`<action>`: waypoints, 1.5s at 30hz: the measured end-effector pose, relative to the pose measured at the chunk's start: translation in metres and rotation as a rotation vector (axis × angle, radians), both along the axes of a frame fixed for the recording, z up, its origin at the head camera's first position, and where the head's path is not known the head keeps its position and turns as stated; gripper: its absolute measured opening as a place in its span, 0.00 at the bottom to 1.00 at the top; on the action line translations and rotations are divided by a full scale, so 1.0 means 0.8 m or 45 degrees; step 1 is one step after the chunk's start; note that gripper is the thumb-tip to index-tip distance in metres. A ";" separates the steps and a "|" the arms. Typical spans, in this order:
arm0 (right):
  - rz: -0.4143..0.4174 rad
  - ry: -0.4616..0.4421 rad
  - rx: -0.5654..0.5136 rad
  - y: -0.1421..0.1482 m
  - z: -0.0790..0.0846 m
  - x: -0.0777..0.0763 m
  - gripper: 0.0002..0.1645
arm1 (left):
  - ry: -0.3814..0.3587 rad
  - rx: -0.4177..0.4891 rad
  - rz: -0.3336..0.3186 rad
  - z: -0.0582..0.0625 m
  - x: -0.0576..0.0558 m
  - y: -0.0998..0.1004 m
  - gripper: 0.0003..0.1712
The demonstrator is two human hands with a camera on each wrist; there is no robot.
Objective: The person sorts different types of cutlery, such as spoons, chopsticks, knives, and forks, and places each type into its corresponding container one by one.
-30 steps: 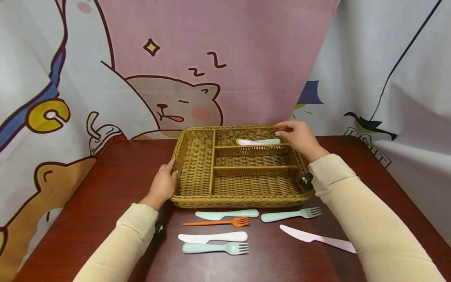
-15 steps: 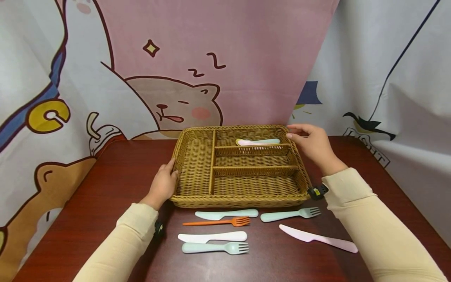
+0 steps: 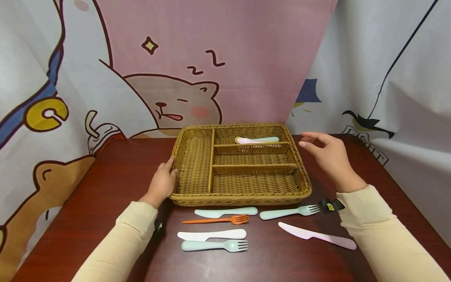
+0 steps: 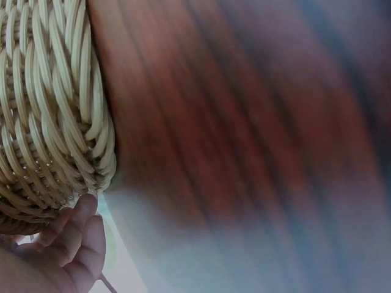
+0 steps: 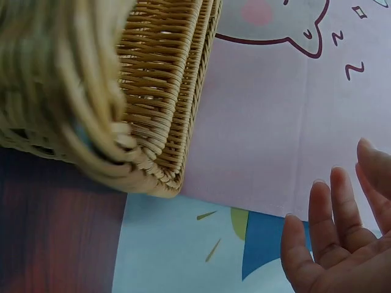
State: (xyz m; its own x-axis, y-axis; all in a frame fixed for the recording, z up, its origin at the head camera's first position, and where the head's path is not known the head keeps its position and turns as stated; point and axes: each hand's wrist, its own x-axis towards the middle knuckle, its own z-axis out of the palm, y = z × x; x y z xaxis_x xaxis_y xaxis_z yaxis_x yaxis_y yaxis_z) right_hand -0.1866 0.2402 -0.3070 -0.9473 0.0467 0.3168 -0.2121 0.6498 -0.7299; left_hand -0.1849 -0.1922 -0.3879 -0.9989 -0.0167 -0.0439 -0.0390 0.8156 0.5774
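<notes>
In the head view a woven wicker basket (image 3: 239,200) with divided compartments stands on the table. My left hand (image 3: 162,182) rests against its left side; in the left wrist view, the fingers (image 4: 82,235) touch the wicker wall. Beyond the basket's right side, my right hand (image 3: 329,156) hovers apart from it with nothing in its grasp, thumb and forefinger separated. The right wrist view shows its fingers (image 5: 342,207) loosely extended. Inside the back right compartment lie stacked spoons (image 3: 257,140), showing pink, mint and yellow parts.
In front of the basket lie a mint knife (image 3: 225,212), an orange fork (image 3: 218,220), a white knife (image 3: 211,235), a mint fork (image 3: 215,246), another mint fork (image 3: 290,212) and a pink knife (image 3: 317,236). A printed cloth (image 3: 260,58) hangs close behind the basket.
My right hand has moved away from the basket's back right corner, to the right and toward me. The left hand stays at the basket's left side; the cutlery lies as before.
</notes>
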 end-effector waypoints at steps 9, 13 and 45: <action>0.008 0.017 -0.016 0.006 -0.012 0.027 0.20 | -0.004 0.001 -0.006 0.000 0.001 -0.001 0.32; -0.009 -0.011 0.018 0.006 -0.015 0.041 0.21 | -0.014 0.003 -0.008 0.001 0.000 -0.001 0.32; 0.217 -0.040 0.093 -0.044 -0.063 0.110 0.13 | -0.024 0.013 0.004 0.003 0.001 0.000 0.33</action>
State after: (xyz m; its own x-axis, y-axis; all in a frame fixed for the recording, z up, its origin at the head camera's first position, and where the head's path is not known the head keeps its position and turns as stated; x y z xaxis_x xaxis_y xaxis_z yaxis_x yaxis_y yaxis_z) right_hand -0.0987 0.2047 -0.3576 -0.9490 -0.1376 0.2837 -0.3017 0.6578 -0.6901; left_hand -0.1838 -0.1924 -0.3857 -0.9978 -0.0195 -0.0628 -0.0527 0.8095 0.5848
